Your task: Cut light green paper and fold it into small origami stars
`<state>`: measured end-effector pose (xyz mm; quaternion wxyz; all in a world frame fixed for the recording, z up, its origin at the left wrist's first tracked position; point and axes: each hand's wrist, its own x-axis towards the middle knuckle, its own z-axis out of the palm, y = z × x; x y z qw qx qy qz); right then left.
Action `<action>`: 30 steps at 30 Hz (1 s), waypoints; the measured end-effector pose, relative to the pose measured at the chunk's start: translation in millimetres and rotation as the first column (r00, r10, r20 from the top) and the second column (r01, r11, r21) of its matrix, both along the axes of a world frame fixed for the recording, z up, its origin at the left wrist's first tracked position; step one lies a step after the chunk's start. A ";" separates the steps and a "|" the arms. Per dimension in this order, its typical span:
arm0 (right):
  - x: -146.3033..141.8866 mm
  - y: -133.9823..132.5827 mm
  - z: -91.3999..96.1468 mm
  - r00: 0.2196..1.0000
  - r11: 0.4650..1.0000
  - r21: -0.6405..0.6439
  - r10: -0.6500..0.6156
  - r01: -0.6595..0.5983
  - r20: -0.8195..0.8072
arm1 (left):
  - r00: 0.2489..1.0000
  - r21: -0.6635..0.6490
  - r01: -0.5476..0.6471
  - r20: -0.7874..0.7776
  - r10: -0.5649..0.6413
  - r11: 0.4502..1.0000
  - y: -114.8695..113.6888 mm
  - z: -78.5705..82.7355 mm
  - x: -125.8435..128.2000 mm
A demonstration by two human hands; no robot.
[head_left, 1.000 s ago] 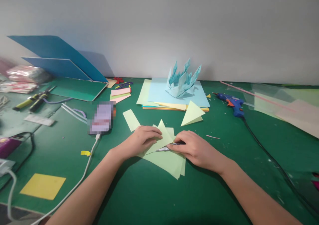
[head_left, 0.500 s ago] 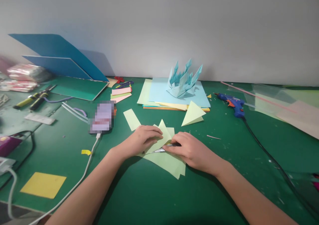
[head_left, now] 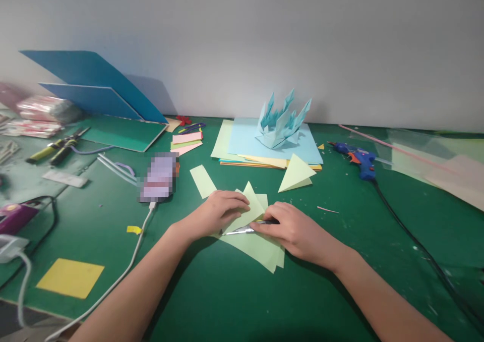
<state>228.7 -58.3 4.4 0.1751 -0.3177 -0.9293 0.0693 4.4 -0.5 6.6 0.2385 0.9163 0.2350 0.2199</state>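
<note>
Light green paper sheets (head_left: 260, 248) lie stacked on the green table, with a folded flap on top. My left hand (head_left: 219, 212) presses down on that flap, fingers curled over its edge. My right hand (head_left: 293, 230) is closed around a thin metal blade (head_left: 238, 230), a craft knife or similar, whose tip lies along the fold under the flap, pointing left.
A light green folded triangle (head_left: 297, 173) and a green strip (head_left: 203, 181) lie just beyond. Behind are a coloured paper stack (head_left: 242, 143) with a blue origami crown (head_left: 282, 120), a blue glue gun (head_left: 357, 157) with its cord, a phone (head_left: 159, 177) on a white cable, pliers (head_left: 56, 148), a yellow square (head_left: 70, 278).
The blade has slid leftward along the fold, and my right hand has followed it a little. My left hand stays pressed on the flap.
</note>
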 end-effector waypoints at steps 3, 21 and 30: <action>0.4 -1.7 1.4 1.000 0.999 -0.028 0.023 -0.022 0.020 | 1.000 0.002 -0.003 -0.002 0.003 1.000 0.4 -0.7 -0.1; 31.8 12.6 -14.3 0.881 0.875 0.129 -0.449 0.467 -0.149 | 0.957 -0.059 -0.135 -0.267 0.115 0.989 -15.3 12.0 -1.3; 15.7 6.1 -12.8 0.910 0.922 0.109 -0.337 0.371 -0.243 | 0.962 0.081 -0.162 -0.211 0.176 0.983 -15.6 9.1 -3.5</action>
